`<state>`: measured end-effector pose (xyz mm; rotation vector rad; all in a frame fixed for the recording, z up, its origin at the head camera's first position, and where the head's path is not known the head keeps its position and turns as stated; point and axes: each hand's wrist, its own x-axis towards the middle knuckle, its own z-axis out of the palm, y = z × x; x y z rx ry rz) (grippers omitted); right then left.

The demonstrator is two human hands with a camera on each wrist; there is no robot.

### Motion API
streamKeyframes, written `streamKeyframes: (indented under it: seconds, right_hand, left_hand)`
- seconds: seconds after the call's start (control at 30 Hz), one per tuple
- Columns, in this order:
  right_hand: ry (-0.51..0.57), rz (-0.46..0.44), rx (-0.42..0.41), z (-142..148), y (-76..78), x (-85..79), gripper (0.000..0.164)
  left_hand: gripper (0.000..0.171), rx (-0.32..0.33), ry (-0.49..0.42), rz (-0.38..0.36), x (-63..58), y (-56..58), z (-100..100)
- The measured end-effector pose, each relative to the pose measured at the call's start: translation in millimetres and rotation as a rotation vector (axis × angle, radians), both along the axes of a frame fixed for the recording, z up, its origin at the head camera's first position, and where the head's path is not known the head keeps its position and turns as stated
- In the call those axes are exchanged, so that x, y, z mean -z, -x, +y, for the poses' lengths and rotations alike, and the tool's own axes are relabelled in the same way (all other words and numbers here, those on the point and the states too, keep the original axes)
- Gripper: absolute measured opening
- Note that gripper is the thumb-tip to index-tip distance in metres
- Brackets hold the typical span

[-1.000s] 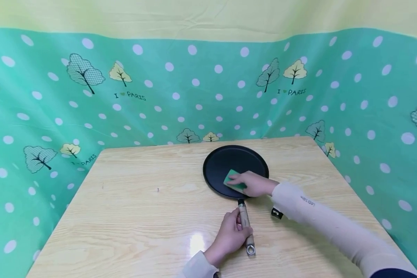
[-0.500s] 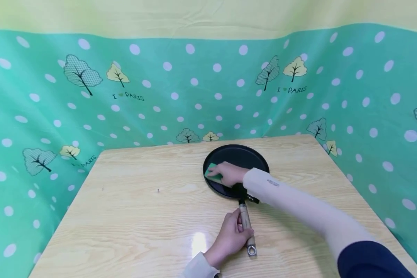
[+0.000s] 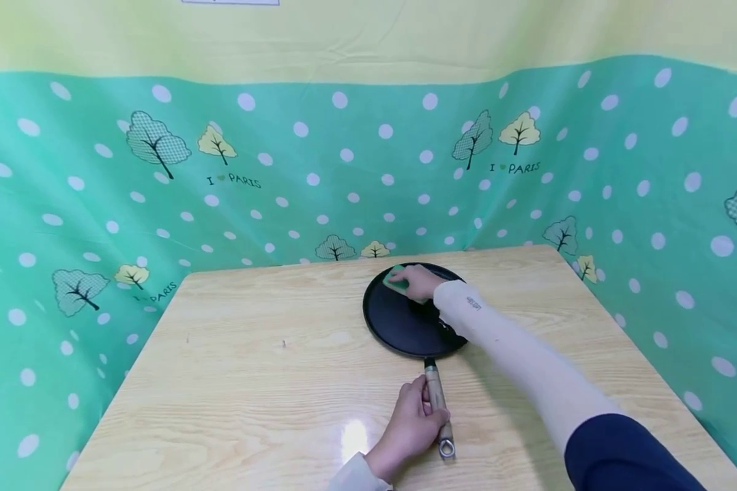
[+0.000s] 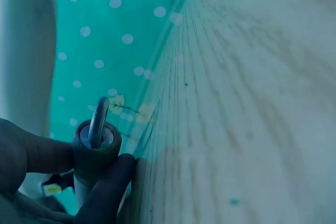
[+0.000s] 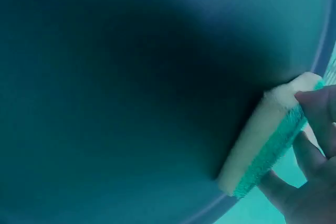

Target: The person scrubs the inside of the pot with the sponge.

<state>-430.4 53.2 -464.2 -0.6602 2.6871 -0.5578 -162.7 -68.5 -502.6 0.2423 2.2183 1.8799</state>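
Note:
A round black flat pan (image 3: 399, 320) with a low rim lies right of the table's middle, its wooden handle (image 3: 433, 389) pointing toward me. My left hand (image 3: 410, 421) grips that handle, thumb on one side and fingers on the other. In the left wrist view the handle's metal hanging ring (image 4: 98, 121) sticks up past the fingers. Over the pan's far part, my right hand (image 3: 419, 282) holds a sponge (image 3: 396, 278) against the surface. The right wrist view shows the sponge's pale layer (image 5: 257, 140) against the pan and its green scouring layer (image 5: 275, 145) under the fingertips.
The pan rests on a light wooden table (image 3: 252, 382). A green polka-dot curtain (image 3: 270, 150) with printed trees hangs behind and along both sides. My right forearm in a pale sleeve (image 3: 522, 361) crosses the table's right part.
My right hand moved the sponge from the pan's near middle to its left side, then up to the far edge. The left hand keeps its grip on the handle. The head view tilted slightly upward.

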Motion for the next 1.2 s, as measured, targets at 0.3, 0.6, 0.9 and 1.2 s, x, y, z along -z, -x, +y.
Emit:
streamKeyframes:
  seconds: [0.3, 0.6, 0.9, 1.2]
  right_hand:
    - [0.016, 0.043, 0.025, 61.2, -1.0, 0.7, 0.065]
    - [0.059, 0.024, -0.026, 77.2, -54.6, -3.3, 0.064]
    - [0.15, 0.079, -0.126, 67.5, -100.8, -1.5, 0.062]
    - [0.229, -0.003, -0.268, 27.8, -121.6, -0.5, 0.062]
  left_hand:
    - [0.077, 0.004, -0.005, -0.061, -0.9, 0.3, -0.6]
    - [0.076, -0.004, 0.008, -0.027, -3.7, 0.9, -1.9]
    - [0.075, 0.01, 0.025, -0.061, -5.3, 8.3, -5.0]
    - [0.079, 0.04, 0.029, -0.046, -2.5, 7.1, -5.2]
